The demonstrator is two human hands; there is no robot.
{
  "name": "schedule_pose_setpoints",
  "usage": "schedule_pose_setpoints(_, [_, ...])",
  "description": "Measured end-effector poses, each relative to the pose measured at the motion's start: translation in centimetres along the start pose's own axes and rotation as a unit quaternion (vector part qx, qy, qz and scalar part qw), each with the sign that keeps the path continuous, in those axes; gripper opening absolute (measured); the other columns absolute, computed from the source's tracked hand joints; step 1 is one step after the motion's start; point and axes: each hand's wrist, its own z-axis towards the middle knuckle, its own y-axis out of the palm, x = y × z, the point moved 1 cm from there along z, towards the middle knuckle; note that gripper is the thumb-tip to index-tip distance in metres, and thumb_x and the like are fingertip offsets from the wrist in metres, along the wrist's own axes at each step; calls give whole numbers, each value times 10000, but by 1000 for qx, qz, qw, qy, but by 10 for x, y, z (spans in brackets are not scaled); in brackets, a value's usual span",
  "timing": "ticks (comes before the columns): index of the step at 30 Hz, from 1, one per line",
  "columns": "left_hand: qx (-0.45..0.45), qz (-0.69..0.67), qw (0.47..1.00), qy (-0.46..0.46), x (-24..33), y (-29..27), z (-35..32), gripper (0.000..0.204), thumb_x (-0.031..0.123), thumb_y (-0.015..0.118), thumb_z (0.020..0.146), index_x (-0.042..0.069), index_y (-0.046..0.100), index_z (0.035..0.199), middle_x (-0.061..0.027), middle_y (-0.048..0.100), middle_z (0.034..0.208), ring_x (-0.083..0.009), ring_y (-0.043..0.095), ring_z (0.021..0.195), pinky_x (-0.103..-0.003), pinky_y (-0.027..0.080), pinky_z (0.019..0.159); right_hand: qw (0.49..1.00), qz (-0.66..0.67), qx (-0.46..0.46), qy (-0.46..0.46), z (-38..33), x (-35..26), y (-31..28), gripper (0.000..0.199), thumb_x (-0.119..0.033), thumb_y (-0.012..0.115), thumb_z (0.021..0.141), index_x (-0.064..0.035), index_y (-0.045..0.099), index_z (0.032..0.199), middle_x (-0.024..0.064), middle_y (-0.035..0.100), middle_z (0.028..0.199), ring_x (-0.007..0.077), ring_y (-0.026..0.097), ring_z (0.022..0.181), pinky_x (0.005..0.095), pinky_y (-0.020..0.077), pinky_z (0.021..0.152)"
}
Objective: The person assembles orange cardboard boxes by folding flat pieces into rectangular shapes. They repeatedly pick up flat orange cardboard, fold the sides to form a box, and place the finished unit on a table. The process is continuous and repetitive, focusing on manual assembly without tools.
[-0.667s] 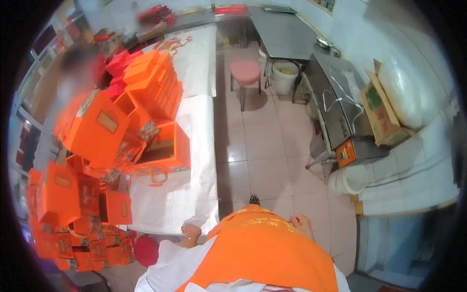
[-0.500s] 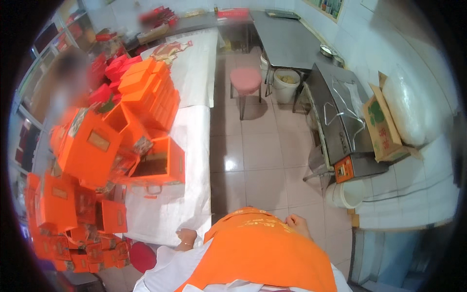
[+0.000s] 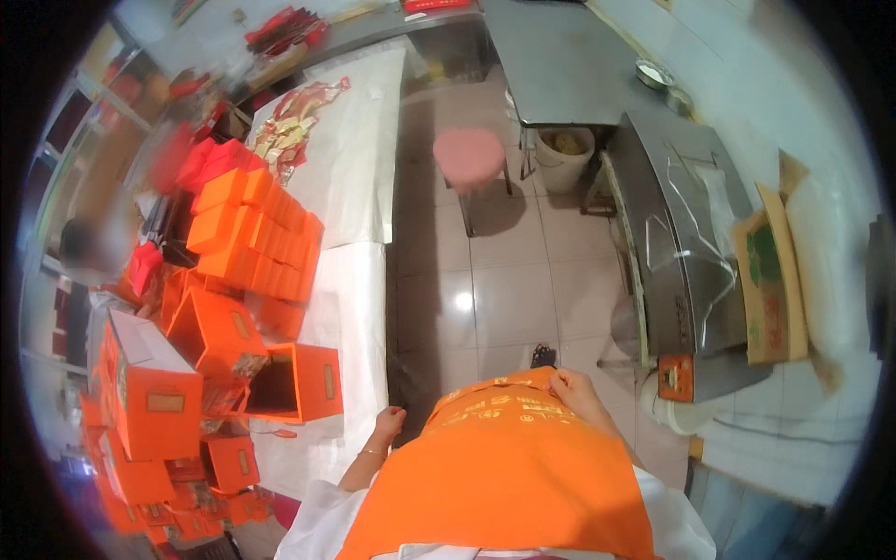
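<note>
At the lower middle of the frame both hands grip a large orange sheet [image 3: 504,467], likely a flat bag or carton, held up against the person's chest so it hangs wide. The right hand [image 3: 577,394] pinches its top right corner; the left hand [image 3: 385,427] clasps its left edge, fingers curled. Just left, an open orange box [image 3: 301,383] lies on its side on the white-covered table [image 3: 359,308], its mouth handy. More orange boxes [image 3: 257,233] are stacked at upper left.
</note>
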Motion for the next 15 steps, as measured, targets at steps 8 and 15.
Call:
schedule_pose_setpoints(8, [71, 54, 994, -62, 57, 45, 4, 432, 307, 662, 797, 0, 651, 1099, -151, 697, 1000, -275, 665, 952, -372, 513, 833, 977, -112, -180, 32, 171, -85, -108, 255, -195, 502, 954, 7, 587, 823, 30, 593, 722, 78, 492, 636, 254, 420, 603])
schedule_pose_setpoints(15, [237, 30, 971, -16, 125, 20, 58, 542, 283, 677, 774, -56, 571, 1184, -266, 595, 1172, -376, 580, 1095, -419, 464, 937, 961, -57, -268, 45, 279, -54, -75, 266, -203, 506, 951, 3, 565, 793, 11, 569, 703, 80, 471, 640, 264, 410, 590])
